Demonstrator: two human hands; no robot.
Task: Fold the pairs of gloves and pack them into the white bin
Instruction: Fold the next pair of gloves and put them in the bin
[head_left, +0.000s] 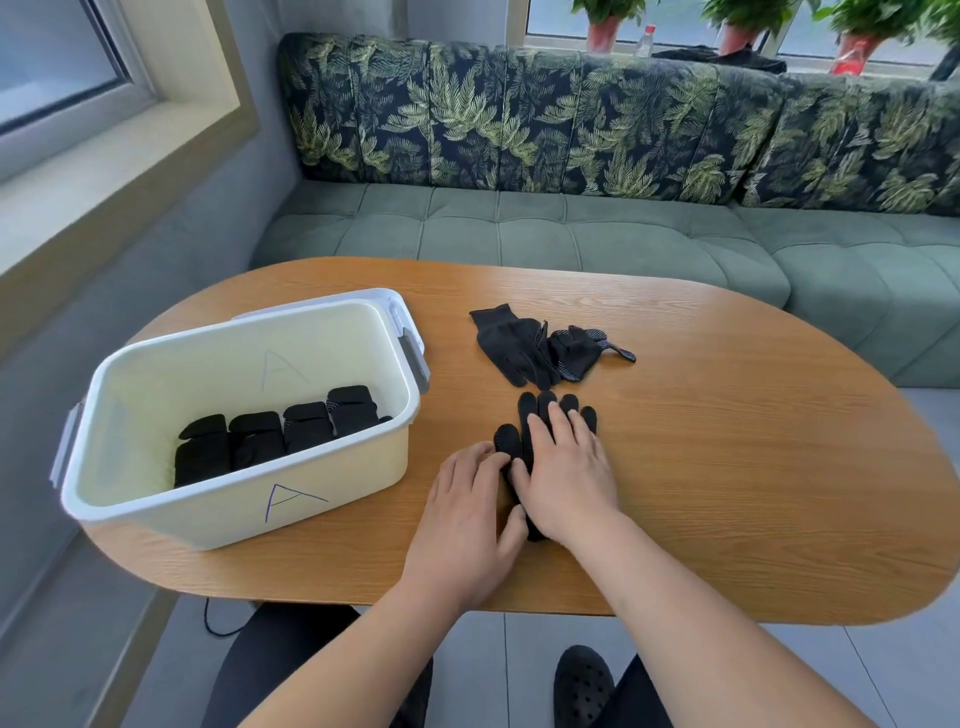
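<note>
Nearest, the person's left hand (467, 514) lies on the oval wooden bench (727, 441), its fingertips touching the thumb-side edge of a black knit glove (527, 415). The right hand (566, 483) presses flat on that glove, fingers straight. Both grips are wide and neither holds anything. To the left stands the white plastic bin marked "A" (311, 499), with a row of folded black gloves (275, 436) inside. Just beyond the flattened glove lies a loose heap of black dotted gloves (540, 348). Behind the bench is a green tufted sofa (571, 228).
</note>
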